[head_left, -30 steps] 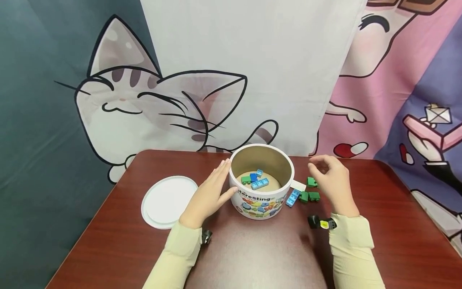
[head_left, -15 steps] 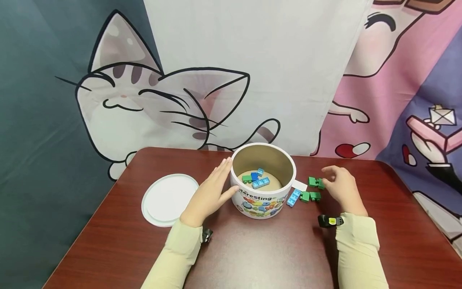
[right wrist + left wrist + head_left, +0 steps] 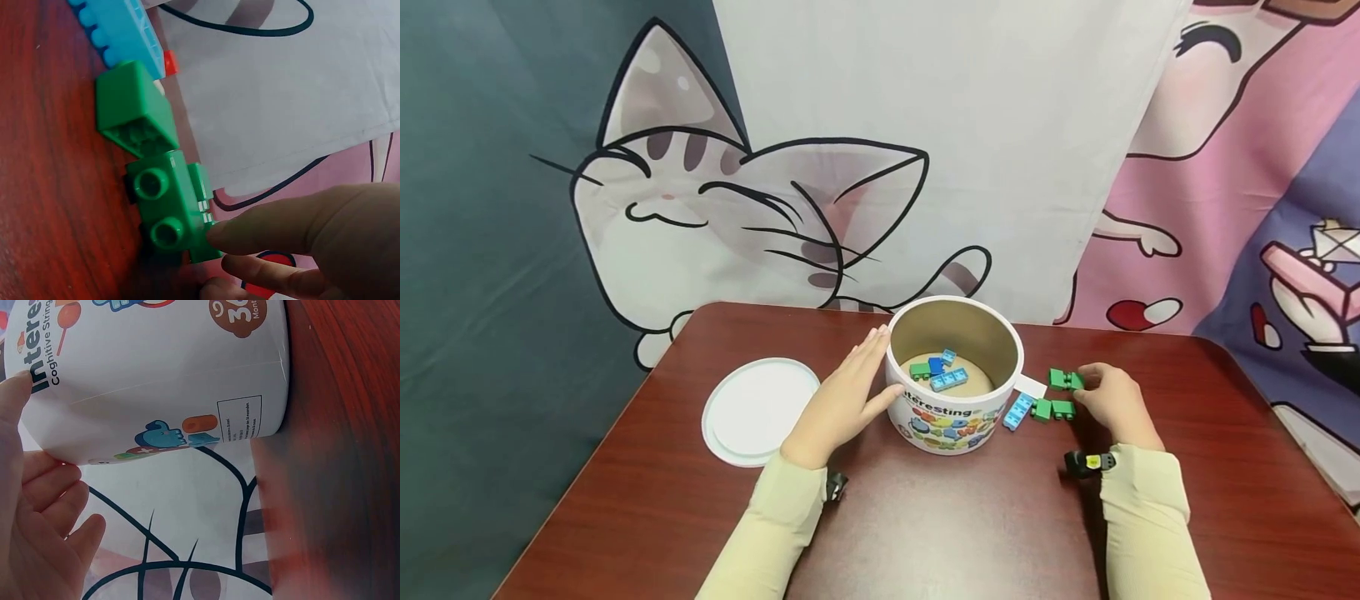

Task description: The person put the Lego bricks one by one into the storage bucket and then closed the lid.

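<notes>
A white round bucket (image 3: 951, 417) with printed pictures stands on the table with toy bricks inside. My left hand (image 3: 842, 396) rests against its left side, fingers straight and thumb across the front; the left wrist view shows the fingertips at the bucket wall (image 3: 156, 375). To the right of the bucket, my right hand (image 3: 1116, 400) pinches a green toy brick (image 3: 1075, 381) at the back of a small group. Its thumb (image 3: 256, 228) overlaps that brick in the right wrist view. A nearer green brick with two studs (image 3: 165, 200) partly hides it.
A white round lid (image 3: 760, 412) lies left of the bucket. Inside the bucket are a light blue brick (image 3: 949, 379), a green brick (image 3: 920, 371) and smaller blue ones. Another light blue brick (image 3: 1018, 412) and a white piece (image 3: 1031, 386) lie beside the bucket.
My right hand has moved right and down from above the table to the green bricks, its fingers now around one. My left hand stays at the bucket. The head view has shifted slightly.
</notes>
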Demonstrator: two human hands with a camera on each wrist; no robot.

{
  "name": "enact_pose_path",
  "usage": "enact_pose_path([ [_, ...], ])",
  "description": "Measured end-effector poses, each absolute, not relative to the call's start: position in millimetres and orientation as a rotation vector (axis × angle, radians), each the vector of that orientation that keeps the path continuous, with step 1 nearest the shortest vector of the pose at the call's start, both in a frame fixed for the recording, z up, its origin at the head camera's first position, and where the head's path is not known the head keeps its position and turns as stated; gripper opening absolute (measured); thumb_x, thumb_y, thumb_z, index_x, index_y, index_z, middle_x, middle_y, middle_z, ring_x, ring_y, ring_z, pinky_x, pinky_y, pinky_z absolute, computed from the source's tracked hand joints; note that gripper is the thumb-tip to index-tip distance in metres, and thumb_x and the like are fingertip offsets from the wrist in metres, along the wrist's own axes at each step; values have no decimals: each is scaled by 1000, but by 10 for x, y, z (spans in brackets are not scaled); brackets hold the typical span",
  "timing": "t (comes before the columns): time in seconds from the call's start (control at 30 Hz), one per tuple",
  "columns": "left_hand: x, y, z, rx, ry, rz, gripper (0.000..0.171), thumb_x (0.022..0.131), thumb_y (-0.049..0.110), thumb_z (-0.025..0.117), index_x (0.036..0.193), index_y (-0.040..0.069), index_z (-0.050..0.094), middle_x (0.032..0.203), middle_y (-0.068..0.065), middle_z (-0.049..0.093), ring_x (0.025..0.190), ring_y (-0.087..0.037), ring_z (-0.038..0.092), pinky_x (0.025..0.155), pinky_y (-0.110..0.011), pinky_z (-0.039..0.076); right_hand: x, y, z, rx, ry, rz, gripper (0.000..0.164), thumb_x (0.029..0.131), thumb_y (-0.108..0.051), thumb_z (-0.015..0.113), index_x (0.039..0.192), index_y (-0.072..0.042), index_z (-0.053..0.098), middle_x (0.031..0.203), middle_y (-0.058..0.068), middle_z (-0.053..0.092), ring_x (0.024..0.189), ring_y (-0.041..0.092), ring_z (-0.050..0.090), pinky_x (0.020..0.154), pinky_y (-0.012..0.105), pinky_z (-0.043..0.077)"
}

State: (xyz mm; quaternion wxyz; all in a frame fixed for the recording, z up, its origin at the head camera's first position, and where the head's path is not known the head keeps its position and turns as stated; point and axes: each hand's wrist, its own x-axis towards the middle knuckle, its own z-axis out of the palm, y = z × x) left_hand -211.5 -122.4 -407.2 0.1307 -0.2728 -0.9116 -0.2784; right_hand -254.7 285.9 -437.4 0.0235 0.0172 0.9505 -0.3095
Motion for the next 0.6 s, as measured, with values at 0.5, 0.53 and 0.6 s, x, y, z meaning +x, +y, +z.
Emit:
enact_pose_path([
  [0.5,-2139,-1218,-4104,-790,-2652,-800,76,102,41,60,160,5,26,166,-9,27,154,-17,20,125,-37,20,-2569,2859,-4443,63,2984,-937,41,89,-1,65,126,15,57,120,41,59,108,53,57,95,66,46],
  [0.53,-2139,-1221,-4106,-786,-2654,-799,76,102,41,60,161,5,26,166,-9,27,154,-17,19,125,-37,20,-2570,2856,-4445,63,2986,-943,40,89,-1,65,125,15,57,120,41,59,108,52,57,95,66,46],
  [0.6,-2138,-1225,-4106,-780,-2656,-799,77,102,41,60,161,6,26,166,-8,27,154,-16,19,125,-37,20,-2570,2851,-4446,62,2991,-953,39,89,-1,65,124,15,58,119,40,60,108,52,57,95,65,47],
])
